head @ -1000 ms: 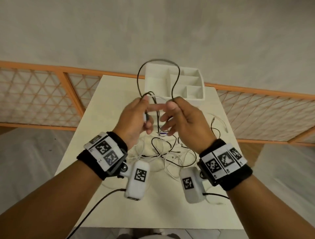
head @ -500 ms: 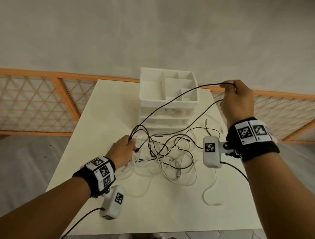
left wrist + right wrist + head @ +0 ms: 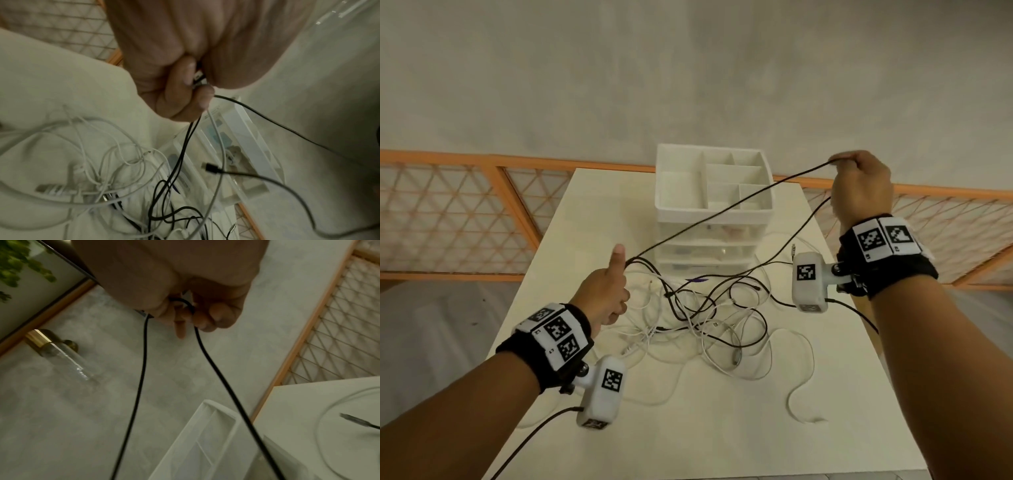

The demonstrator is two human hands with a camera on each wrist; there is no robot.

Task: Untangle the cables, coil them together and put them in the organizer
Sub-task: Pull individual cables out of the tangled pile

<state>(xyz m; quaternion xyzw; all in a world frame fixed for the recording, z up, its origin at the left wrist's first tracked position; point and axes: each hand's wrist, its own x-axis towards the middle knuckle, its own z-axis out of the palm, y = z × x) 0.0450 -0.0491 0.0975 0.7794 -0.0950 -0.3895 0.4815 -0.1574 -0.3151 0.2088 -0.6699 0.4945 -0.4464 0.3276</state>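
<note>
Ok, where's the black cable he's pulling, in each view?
Head: black cable runs taut from left hand up to right hand, crossing the organizer.
Left wrist: leaves the fingers rightward, centre.
Right wrist: looped in the hand, two strands hanging, centre.
Shared landmark: the white organizer.

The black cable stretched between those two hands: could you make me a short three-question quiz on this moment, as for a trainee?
1. True or false: the right hand holds the black cable raised above the organizer.
2. The left hand grips: A) black cable only, B) black and white cables together, C) nothing.
3. Fill in: the tangled white cables lie on the ____.

Key: 1 true; 2 B; 3 table.
</note>
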